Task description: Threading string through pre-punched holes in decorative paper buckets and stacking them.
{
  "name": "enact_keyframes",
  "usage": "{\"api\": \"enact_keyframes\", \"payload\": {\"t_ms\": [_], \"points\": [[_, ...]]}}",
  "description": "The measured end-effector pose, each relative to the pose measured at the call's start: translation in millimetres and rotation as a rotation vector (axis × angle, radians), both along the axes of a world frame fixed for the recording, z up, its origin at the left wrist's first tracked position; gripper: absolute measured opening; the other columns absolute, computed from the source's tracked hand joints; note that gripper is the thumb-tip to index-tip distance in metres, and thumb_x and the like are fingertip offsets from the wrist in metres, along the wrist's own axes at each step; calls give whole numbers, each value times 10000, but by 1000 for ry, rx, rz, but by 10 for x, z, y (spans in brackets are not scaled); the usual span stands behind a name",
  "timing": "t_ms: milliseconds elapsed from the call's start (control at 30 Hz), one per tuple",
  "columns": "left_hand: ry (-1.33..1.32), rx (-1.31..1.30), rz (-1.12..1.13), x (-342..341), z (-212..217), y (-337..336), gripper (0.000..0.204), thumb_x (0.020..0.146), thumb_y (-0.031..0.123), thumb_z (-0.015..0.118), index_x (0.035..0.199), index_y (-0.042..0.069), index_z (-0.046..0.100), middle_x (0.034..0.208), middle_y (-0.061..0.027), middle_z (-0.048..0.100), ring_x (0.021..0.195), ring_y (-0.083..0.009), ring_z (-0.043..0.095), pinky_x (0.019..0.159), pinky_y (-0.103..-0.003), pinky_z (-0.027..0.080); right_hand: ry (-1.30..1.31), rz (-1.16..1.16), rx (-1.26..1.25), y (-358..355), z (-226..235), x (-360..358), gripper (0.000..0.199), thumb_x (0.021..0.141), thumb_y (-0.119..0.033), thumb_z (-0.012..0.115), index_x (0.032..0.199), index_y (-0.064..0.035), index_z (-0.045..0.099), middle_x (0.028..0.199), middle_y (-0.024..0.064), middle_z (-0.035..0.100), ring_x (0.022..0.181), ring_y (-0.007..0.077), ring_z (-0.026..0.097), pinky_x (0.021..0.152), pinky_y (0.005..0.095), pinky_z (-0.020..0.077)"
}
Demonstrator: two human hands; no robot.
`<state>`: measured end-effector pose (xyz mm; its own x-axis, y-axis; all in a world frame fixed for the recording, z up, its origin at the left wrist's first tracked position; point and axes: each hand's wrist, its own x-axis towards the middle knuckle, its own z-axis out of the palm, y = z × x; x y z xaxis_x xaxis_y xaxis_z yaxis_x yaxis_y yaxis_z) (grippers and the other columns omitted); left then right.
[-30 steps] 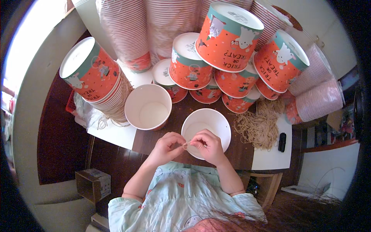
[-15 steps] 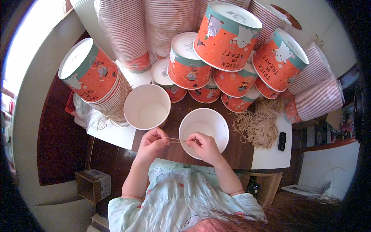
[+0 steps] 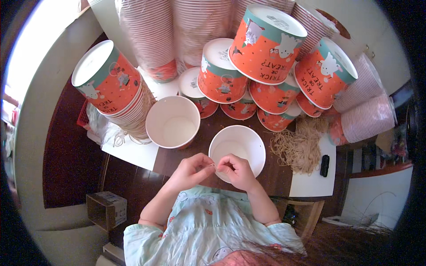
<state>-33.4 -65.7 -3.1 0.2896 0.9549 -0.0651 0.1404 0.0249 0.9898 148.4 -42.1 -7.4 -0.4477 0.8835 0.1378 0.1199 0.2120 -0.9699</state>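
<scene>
My left hand (image 3: 194,170) is closed in a pinch, its fingertips almost meeting those of my right hand (image 3: 237,173). A short bit of thin beige string (image 3: 213,165) shows between them, with the rest hidden by my fingers. Both hands are over the near rim of an upright paper bucket (image 3: 254,148) with a white inside. To its left stands a second upright paper bucket (image 3: 194,117), also white inside and tilted a little in view. Neither hand seems to hold a bucket.
Orange-and-green paper buckets (image 3: 266,48) are piled upside down at the back. A nested stack (image 3: 117,80) leans at the left. Plastic-wrapped stacks (image 3: 148,35) stand behind. Loose beige strings (image 3: 299,146) lie right, beside a small black object (image 3: 325,166). A cardboard box (image 3: 113,210) sits lower left.
My left hand has moved right, closing the gap to my right hand. The string stretched between them now shows only as a short bit. The view has shifted slightly.
</scene>
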Motion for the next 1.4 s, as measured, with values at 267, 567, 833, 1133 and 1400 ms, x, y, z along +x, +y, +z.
{"api": "enact_keyframes", "payload": {"t_ms": [267,567,833,1133,1400], "points": [[-224,-129,89,-2,-85,1,97,838,78,525,871,-7,559,771,17,557,691,-23,493,603,-168,403,32,-16,-29,-6,-38,-10,113,833,-135,563,834,-27,528,678,41,568,608,94,534,540,234,431],[-250,-128,200,63,-52,-14,93,804,51,586,862,-22,587,739,11,585,651,-10,513,571,-148,416,59,-45,-88,-9,-82,-48,124,835,-133,563,840,-15,529,690,30,572,622,76,536,546,216,439],[-138,-81,254,94,-15,-16,94,795,43,602,859,-24,613,721,1,605,647,-17,522,560,-158,422,83,-66,-115,-26,-93,-78,121,840,-125,557,828,-11,520,681,29,562,611,73,525,537,217,437],[-157,-34,279,72,-47,-8,88,796,41,596,860,-18,603,725,-5,605,651,-30,528,570,-170,429,49,-10,-184,-25,-71,-65,144,855,-149,542,809,-16,511,636,10,529,586,63,493,524,212,418],[-116,-135,99,-18,-47,-18,94,798,43,578,869,-5,541,819,-33,579,752,-76,534,662,-205,431,15,-43,-28,11,-41,-28,92,829,-98,569,827,-19,522,777,11,535,651,59,483,573,187,396]]}}
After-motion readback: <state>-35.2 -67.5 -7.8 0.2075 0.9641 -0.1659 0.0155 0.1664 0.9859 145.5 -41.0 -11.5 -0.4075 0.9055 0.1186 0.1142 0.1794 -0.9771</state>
